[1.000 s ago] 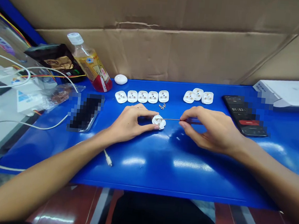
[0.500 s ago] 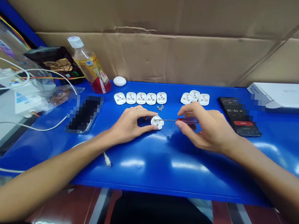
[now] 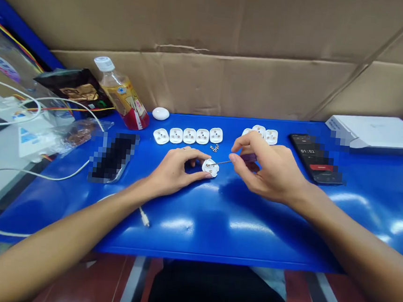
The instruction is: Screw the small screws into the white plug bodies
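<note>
My left hand (image 3: 176,172) pinches a small white plug housing (image 3: 214,173) between thumb and fingers, low over the blue table. Small metal terminals show inside the housing. In my right hand (image 3: 266,168) is a screwdriver (image 3: 224,162), held nearly level, its thin shaft pointing left with the tip at a terminal in the housing. My fingers hide much of its handle. Just behind the housing lies a little heap of small screws (image 3: 215,148). A row of several similar white housings (image 3: 189,136) stands further back, and another cluster (image 3: 271,137) is partly covered by my right hand.
A drink bottle (image 3: 126,100), a white oval object (image 3: 160,113) and a phone (image 3: 114,157) are on the left, beside white cables (image 3: 26,172). On the right lie another phone (image 3: 315,161) showing a timer and a white box (image 3: 372,130). A cardboard wall (image 3: 207,81) closes the back.
My right hand and the screwdriver handle have shifted slightly left, and the shaft now slants a little more. My left hand keeps its hold on the housing. The camera view has moved slightly.
</note>
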`<state>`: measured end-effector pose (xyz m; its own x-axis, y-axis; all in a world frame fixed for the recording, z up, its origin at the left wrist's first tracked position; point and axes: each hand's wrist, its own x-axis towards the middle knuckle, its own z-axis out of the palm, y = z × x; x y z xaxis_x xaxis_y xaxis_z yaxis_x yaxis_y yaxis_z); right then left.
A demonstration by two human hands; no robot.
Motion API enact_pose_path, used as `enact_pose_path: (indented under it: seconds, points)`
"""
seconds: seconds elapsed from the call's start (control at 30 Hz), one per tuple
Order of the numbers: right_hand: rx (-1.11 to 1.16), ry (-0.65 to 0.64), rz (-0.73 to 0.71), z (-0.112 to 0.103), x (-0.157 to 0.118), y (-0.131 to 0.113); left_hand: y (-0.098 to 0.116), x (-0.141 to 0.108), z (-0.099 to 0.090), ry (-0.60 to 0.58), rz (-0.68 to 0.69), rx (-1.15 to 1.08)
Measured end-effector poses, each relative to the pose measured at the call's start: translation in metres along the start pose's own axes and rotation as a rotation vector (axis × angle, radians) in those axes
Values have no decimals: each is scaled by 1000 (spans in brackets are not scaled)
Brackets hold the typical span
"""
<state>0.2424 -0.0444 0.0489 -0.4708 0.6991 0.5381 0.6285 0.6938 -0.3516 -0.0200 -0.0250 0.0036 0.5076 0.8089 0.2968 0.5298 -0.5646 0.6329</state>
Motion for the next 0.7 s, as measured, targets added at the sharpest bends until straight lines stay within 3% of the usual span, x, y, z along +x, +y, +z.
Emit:
enact_pose_path:
  seconds: [0.23,0.7]
  points:
    - [12,21,-86,2,-7,4,0,0,-1,-32,-5,16]
    - [18,60,-109,2,-9,8,2,0,-1,-36,-10,13]
